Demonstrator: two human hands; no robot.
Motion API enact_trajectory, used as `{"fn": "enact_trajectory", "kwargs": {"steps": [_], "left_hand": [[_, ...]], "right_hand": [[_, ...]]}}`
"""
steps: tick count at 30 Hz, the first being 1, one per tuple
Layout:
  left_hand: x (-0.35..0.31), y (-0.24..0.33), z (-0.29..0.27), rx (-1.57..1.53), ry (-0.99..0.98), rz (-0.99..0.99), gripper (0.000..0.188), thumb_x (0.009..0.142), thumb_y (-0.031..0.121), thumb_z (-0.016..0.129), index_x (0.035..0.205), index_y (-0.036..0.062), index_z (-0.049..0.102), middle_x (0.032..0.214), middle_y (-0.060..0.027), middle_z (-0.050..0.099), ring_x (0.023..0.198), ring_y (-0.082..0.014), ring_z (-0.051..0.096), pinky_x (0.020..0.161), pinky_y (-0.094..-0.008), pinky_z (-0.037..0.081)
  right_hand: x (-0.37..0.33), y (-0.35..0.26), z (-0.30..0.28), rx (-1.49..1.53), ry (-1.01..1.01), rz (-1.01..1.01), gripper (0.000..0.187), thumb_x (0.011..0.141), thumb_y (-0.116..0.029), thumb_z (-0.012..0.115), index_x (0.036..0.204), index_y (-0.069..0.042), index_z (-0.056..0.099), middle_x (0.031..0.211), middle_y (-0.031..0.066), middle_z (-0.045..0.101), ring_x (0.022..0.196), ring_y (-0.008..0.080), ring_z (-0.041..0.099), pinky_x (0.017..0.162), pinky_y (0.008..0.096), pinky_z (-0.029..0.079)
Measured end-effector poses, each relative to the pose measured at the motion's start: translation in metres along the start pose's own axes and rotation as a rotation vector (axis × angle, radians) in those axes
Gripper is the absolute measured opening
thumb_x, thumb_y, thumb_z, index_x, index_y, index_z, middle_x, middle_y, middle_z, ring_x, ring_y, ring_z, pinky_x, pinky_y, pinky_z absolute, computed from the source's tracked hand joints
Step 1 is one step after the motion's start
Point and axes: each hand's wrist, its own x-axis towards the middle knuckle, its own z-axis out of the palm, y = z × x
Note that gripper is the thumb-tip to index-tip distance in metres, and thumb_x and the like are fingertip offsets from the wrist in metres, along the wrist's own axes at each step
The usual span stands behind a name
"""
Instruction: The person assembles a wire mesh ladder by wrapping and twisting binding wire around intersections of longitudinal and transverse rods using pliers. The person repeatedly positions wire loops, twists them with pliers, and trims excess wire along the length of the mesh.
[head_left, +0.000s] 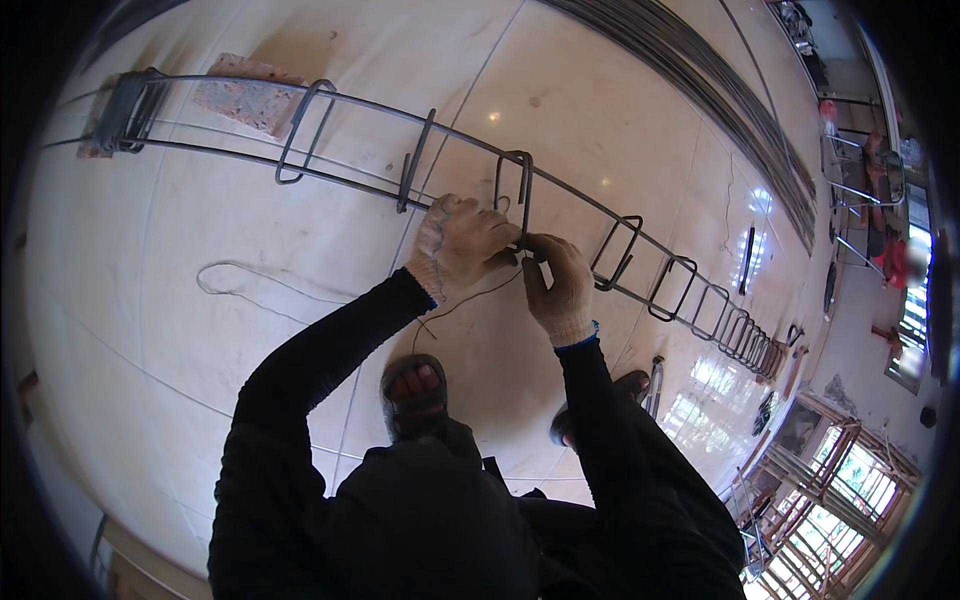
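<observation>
The rebar cage (pixel 470 137) lies just ahead of the two gloved hands, and its long axis runs across the person, from far on the left side to far on the right, slanting so that its right end comes nearer. Both hands meet at the near bar (pixel 345 184), at the lower corner of one stirrup (pixel 527 190), while the far bar (pixel 585 198) passes beyond the fingers and is free of them. The left hand (pixel 465 243) reaches over the near bar with its fingers curled; the right hand (pixel 560 285) stands beside that corner, thumb and forefinger partly bent, a gap between them. Neither hand seems clearly nearer to the corner. A thin tie wire (pixel 480 293) runs from under the fingertips back toward the person, but I cannot tell which hand grips it, or how firmly.
</observation>
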Motion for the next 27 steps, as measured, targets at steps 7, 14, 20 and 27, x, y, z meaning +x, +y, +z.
{"fn": "enact_trajectory", "kwargs": {"steps": [7,14,20,27], "left_hand": [[0.000,-0.005,0.008,0.035,0.112,0.073,0.027,0.082,0.035,0.081,0.105,0.0273,0.071,0.098,0.0084,0.069,0.098,-0.0163,0.063,0.091,-0.0395,0.047],[0.000,-0.009,0.016,-0.040,0.089,0.062,0.030,0.082,0.030,0.080,0.112,0.0279,0.075,0.101,0.0083,0.072,0.094,-0.0183,0.065,0.089,-0.0411,0.046],[0.003,0.010,-0.018,-0.177,0.154,-0.088,0.031,0.075,0.024,0.084,0.105,0.0228,0.076,0.111,0.0029,0.074,0.108,-0.0232,0.068,0.098,-0.0433,0.048],[-0.053,-0.027,-0.062,0.106,0.958,-0.785,0.059,0.074,0.017,0.095,0.123,0.0023,0.066,0.129,-0.0167,0.066,0.126,-0.0385,0.058,0.109,-0.0490,0.044]], "right_hand": [[0.012,-0.020,-0.002,-0.009,-0.052,0.151,0.026,0.087,-0.021,0.088,0.107,-0.008,0.078,0.102,0.0105,0.078,0.086,0.0285,0.073,0.077,0.0414,0.058],[0.007,-0.018,0.007,0.009,-0.019,0.251,0.025,0.086,-0.020,0.090,0.104,-0.006,0.079,0.096,0.0085,0.077,0.082,0.0237,0.071,0.076,0.0374,0.058],[0.000,-0.022,0.012,-0.087,0.226,0.106,0.041,0.076,-0.011,0.096,0.111,-0.003,0.075,0.105,0.0128,0.075,0.094,0.0277,0.072,0.082,0.0369,0.058],[0.007,-0.072,0.038,0.012,0.246,-0.069,0.044,0.077,-0.007,0.092,0.116,-0.008,0.072,0.113,0.0133,0.072,0.107,0.0356,0.069,0.094,0.0469,0.055]]}}
